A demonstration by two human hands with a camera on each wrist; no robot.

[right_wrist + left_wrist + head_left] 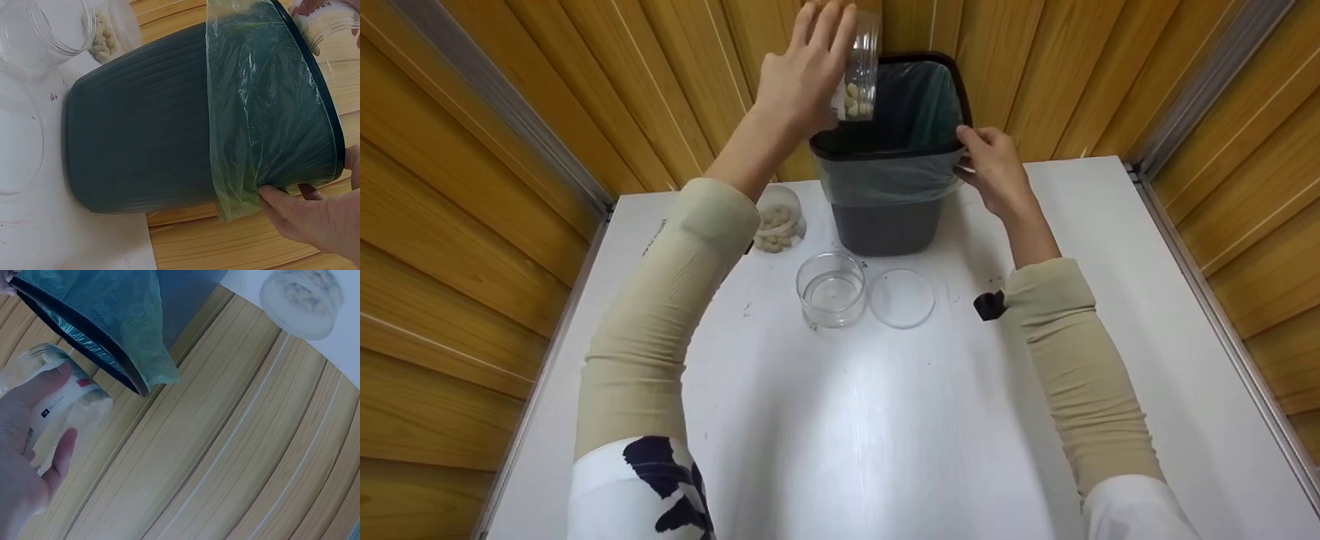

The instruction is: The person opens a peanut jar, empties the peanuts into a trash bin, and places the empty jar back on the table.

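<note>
Checking the head view first: the left hand has its fingers curled round one transparent jar, tilted at the left side of the mouth of a grey bin. The jar lies to the right of that palm, with the bin's mouth next beyond it; the left hand is the nearer, the right hand well apart at the rim's right corner, pinching rim and liner. Count on the white table: one bin with one liner, one tub of pale pieces, one transparent container, one transparent disc. Pieces in the jar overlap and cannot be counted. The left-wrist view shows the thumb across one printed label, the jar's long axis aslant beside the black rim; which end is its mouth cannot be told with certainty. The right-wrist view confirms the right fingers against the gathered liner, the jar across the bin's mouth from them; full contact behind the rim is hidden.
</note>
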